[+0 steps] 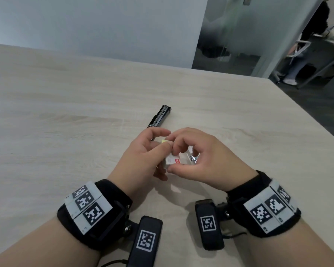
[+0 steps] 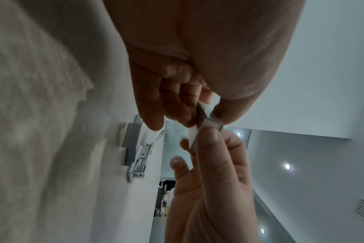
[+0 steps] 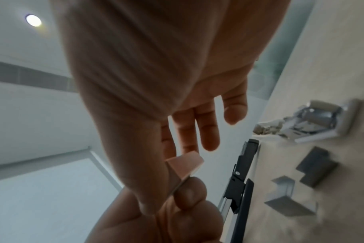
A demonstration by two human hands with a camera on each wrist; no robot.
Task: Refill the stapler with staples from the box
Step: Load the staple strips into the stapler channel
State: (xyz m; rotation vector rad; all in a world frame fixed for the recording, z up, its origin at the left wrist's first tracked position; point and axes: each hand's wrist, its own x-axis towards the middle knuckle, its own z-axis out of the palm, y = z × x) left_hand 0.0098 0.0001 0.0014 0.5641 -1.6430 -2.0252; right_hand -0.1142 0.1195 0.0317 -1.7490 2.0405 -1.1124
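Note:
Both hands hold a small white staple box (image 1: 176, 161) with a red label just above the table. My left hand (image 1: 163, 151) grips its left end, thumb on top and fingers beneath. My right hand (image 1: 172, 165) pinches the box between thumb and forefinger; its other fingers hang loosely curled. In the left wrist view the box (image 2: 210, 129) sits between the two sets of fingertips, its end flap open. The black stapler (image 1: 159, 117) lies opened flat on the table beyond the hands, its metal rail showing, and nothing touches it.
In the right wrist view two loose staple strips (image 3: 289, 203) (image 3: 316, 166) and torn wrapping (image 3: 322, 121) lie on the table beside the stapler (image 3: 241, 180). The pale wooden table (image 1: 66, 112) stretches left and far. Its right edge runs diagonally near a glass partition (image 1: 239, 35).

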